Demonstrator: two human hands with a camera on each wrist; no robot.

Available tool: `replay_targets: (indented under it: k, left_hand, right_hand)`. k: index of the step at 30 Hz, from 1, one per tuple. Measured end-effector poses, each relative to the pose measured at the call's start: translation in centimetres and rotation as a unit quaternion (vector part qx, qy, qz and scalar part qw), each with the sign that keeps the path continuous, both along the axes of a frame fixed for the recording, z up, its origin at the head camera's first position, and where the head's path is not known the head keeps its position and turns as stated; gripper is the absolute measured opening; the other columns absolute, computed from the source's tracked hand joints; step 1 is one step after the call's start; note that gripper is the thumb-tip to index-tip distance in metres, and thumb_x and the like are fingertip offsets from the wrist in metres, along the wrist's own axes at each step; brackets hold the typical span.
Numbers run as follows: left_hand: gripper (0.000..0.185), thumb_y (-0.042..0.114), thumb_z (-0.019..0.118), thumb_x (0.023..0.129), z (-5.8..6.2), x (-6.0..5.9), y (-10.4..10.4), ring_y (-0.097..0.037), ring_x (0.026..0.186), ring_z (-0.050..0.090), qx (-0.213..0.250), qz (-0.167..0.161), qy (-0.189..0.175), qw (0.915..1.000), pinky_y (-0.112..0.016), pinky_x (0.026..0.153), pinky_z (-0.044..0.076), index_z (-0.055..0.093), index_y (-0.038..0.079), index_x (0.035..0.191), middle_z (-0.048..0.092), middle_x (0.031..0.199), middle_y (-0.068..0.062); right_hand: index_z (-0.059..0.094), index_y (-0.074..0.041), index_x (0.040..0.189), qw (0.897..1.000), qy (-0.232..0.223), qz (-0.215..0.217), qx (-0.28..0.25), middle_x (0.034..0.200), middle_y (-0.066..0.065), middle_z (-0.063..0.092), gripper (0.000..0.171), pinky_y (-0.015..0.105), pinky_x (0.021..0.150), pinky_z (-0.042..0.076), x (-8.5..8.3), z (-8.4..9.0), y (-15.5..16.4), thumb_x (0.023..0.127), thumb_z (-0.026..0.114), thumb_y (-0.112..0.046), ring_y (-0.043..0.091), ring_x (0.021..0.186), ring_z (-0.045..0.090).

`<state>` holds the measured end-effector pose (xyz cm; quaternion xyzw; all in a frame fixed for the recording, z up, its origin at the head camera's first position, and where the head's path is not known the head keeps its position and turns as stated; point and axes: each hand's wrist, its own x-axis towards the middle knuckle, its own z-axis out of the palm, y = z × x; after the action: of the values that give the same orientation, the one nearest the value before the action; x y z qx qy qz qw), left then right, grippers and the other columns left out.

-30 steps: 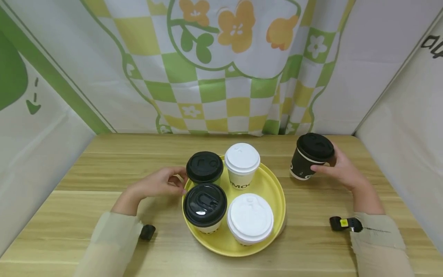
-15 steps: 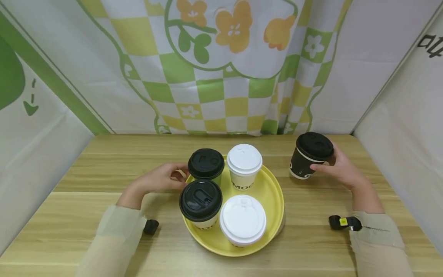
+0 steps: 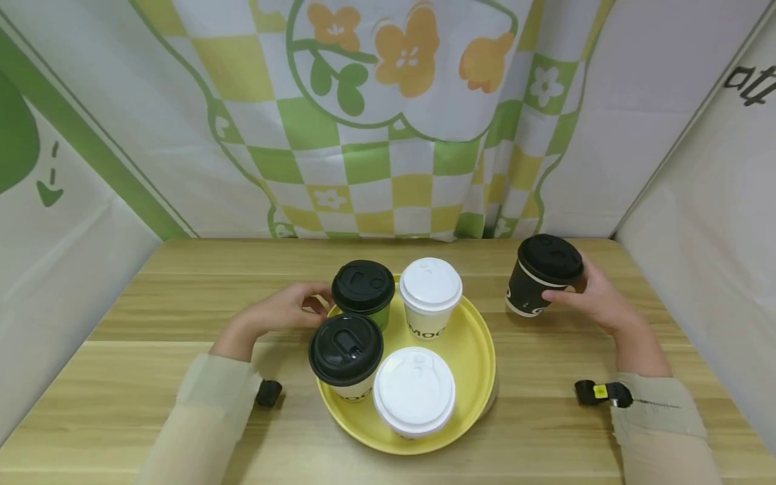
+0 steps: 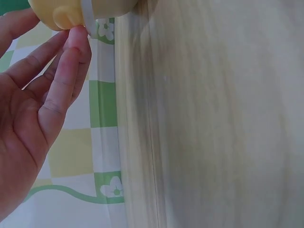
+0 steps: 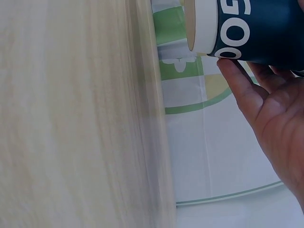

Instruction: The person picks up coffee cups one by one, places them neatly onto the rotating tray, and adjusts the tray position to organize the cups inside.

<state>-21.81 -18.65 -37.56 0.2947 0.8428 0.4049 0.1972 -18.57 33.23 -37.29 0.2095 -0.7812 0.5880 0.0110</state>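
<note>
In the head view, my left hand [image 3: 287, 310] curls at the left rim of a round yellow tray [image 3: 473, 364]. Thumb and fingertips pinch that rim at a small knob [image 4: 66, 17], seen in the left wrist view. Upright on the tray stand a black-lidded green cup [image 3: 364, 289], a black-lidded pale cup [image 3: 345, 353], and two white-lidded cups, one behind [image 3: 430, 296] and one in front [image 3: 414, 393]. To the right, my right hand [image 3: 597, 300] grips a black paper cup [image 3: 533, 286] with a black lid. Its base appears slightly off the table in the right wrist view.
The wooden table [image 3: 151, 303] has a checked floral curtain [image 3: 376, 162] hanging along its back edge. White cloth walls [image 3: 715, 222] close in both sides. A small black wrist device [image 3: 600, 393] sits by each sleeve.
The yellow tray has turned clockwise as seen from above: its front cups shift left, its back cups right. My left hand follows slightly up and right. The right hand keeps holding the black cup.
</note>
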Motion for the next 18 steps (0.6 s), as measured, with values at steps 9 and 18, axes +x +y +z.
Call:
replay_targets:
  k: [9, 18]
  left_hand:
    - [0.030, 0.005, 0.063, 0.088, -0.2, -0.7, 0.3, -0.026, 0.102, 0.067, 0.000, -0.005, 0.013, 0.9999, -0.035, 0.089, 0.055, 0.064, 0.002, 0.118, 0.063, 0.114, -0.019]
    - [0.049, 0.011, 0.066, 0.093, 0.0, 0.0, -1.0, -0.025, 0.103, 0.066, 0.007, 0.003, 0.016, 0.9998, -0.033, 0.089, 0.055, 0.054, 0.000, 0.139, 0.063, 0.116, -0.016]
  right_hand:
    - [0.033, -0.014, 0.153, 1.000, 0.001, 0.001, -0.001, 0.137, -0.014, 0.052, 0.080, 0.010, 0.095, 0.041, 0.0, -0.1, 0.2, 0.085, 0.065, 0.013, 0.000, 0.122, 0.051]
    - [0.035, -0.014, 0.151, 1.000, 0.001, -0.006, 0.000, 0.135, -0.014, 0.052, 0.079, 0.010, 0.095, 0.040, -0.1, -0.1, 0.1, 0.084, 0.066, 0.013, 0.000, 0.121, 0.051]
